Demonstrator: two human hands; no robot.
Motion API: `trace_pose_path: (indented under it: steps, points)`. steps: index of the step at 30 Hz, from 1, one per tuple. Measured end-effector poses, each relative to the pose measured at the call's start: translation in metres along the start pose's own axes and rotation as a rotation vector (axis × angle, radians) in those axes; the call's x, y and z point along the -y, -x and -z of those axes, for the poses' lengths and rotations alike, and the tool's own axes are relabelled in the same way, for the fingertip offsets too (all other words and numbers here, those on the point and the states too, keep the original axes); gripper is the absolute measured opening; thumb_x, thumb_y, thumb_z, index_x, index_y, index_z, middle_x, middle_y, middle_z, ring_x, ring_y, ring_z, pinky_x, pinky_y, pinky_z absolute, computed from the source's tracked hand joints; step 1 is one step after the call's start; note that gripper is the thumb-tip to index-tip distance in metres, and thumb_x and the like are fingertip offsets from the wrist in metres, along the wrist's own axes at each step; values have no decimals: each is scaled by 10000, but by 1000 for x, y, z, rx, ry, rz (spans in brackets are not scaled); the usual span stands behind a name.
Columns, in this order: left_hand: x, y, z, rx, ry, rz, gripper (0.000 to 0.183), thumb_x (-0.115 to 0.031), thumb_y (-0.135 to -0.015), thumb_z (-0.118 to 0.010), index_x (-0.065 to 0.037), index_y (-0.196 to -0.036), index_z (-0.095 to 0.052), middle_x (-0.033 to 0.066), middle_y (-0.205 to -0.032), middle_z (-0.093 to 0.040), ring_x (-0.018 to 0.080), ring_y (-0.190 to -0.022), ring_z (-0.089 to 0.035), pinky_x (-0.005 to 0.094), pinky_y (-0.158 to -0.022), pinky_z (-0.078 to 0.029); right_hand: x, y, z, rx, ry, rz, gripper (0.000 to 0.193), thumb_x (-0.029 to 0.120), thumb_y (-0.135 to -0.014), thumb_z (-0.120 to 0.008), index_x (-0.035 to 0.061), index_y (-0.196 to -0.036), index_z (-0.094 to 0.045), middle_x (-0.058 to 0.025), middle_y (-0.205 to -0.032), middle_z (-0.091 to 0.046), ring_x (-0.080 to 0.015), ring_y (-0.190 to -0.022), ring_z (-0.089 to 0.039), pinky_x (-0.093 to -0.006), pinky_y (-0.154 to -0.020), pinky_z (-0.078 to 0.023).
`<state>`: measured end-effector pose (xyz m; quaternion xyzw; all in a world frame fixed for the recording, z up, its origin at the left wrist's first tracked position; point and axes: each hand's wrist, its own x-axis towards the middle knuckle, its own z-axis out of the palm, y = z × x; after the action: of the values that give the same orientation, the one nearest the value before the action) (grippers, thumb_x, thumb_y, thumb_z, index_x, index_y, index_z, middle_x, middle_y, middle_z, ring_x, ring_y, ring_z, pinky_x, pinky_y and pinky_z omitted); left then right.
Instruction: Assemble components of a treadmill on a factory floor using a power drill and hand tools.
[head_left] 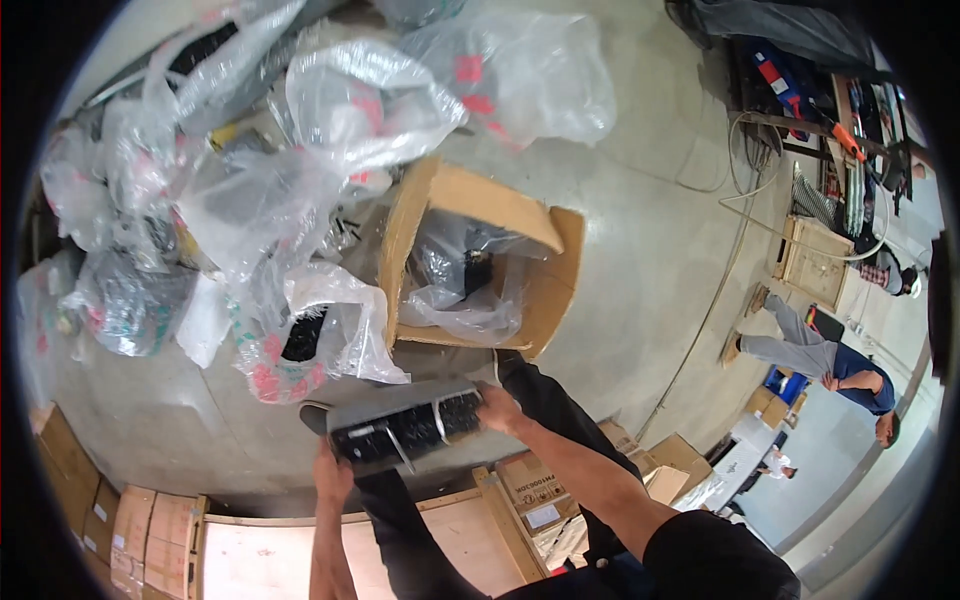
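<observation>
I hold a flat grey tray of black parts (405, 425), bound with white straps, between both hands above my legs. My left hand (332, 470) grips its lower left end. My right hand (497, 408) grips its right end. Just beyond it stands an open cardboard box (540, 290) lined with a clear plastic bag (460, 300) that holds a dark object.
Many clear plastic bags (300, 160) of dark parts are heaped on the concrete floor at left and top. Stacked cardboard boxes (130, 525) and a wooden board (290, 550) lie near my feet. Other people (820, 355) move at the right, by cables and a wooden crate (815, 260).
</observation>
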<state>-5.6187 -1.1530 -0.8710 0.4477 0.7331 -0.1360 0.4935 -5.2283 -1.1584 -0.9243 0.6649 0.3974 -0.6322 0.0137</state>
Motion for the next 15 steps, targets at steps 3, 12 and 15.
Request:
trace_pose_path:
  steps: [3,12,15]
  points:
    - [-4,90,28,-104,9,-142,627,-19,-740,-599,92,-1346,-484,384,-1039,-648,577,-1004,-613,577,-831,-519,50,61,48,82,135,-6,475,61,-802,-552,-8,-1273,-562,-329,-1073,-657,-501,-1097,-610,-526,-906,-515]
    - [-192,332,160,-25,229,-552,497,-75,-821,-556,24,-1307,-523,248,-915,-646,359,-779,-599,499,-631,-494,128,316,188,-20,-320,123,516,71,-783,-566,-6,-1284,-470,-200,-1120,-616,-310,-1111,-595,-411,-939,-468]
    - [-228,386,185,61,268,-523,662,-174,-892,-654,52,-1474,-435,237,-1231,-624,336,-1081,-622,461,-900,-528,158,433,222,-179,-483,88,614,48,-776,-564,30,-1384,-472,-158,-1183,-605,-249,-1078,-574,-390,-950,-466]
